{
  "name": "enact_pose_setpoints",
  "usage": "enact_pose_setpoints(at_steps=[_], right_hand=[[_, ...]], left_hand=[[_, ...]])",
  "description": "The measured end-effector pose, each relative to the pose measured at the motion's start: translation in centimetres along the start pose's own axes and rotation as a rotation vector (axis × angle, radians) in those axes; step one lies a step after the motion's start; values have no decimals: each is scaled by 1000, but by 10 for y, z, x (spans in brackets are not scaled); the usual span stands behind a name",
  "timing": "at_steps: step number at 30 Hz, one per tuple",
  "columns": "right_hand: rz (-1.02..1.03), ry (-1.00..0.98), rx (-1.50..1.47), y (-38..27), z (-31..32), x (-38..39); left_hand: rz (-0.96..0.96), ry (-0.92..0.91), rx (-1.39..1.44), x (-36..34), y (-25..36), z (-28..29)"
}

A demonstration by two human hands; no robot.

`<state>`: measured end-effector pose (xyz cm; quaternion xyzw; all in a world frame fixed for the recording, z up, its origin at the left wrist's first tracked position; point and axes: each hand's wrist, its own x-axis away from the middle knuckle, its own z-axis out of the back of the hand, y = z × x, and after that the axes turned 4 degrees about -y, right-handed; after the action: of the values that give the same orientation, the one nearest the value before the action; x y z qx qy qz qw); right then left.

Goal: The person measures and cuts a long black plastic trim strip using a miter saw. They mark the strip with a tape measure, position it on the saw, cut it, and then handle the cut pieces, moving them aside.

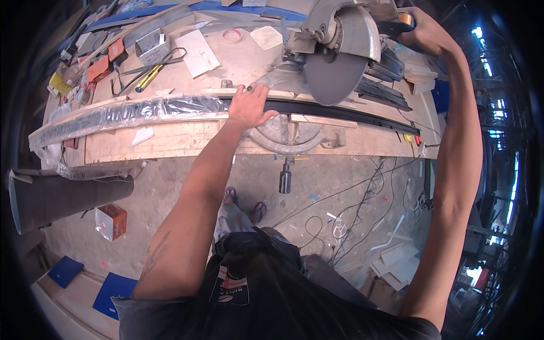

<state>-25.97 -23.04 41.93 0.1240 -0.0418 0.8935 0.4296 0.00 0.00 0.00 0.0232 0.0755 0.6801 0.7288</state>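
Observation:
My left hand (251,106) lies over a long black profile (294,107) on the base of a chop saw, its fingers curled over the profile and the wooden strip behind it, thumb along the front. The profile's left part is wrapped in crumpled clear plastic (158,106). At the upper right my right hand (419,33) grips the handle of the saw (348,39). The grey cutting disc (331,79) hangs just above the profile, to the right of my left hand. The saw's curved base (303,146) shows in front.
The wooden workbench (113,147) holds a yellow-handled tool (148,78), orange boxes (99,69), tape (231,37) and offcuts. Cables (362,192) run across the floor below. A large dark tube (68,195) and a boxy container (110,221) stand at left, board pieces (396,263) lie lower right.

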Motion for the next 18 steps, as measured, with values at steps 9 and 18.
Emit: enact_pose_setpoints(at_steps=[9, 18], right_hand=[[9, 282, 99, -10, -41, 40], [2, 428, 77, -52, -89, 93]], left_hand=[[-32, 60, -63, -2, -3, -4], [-17, 34, -81, -3, -2, -9]])
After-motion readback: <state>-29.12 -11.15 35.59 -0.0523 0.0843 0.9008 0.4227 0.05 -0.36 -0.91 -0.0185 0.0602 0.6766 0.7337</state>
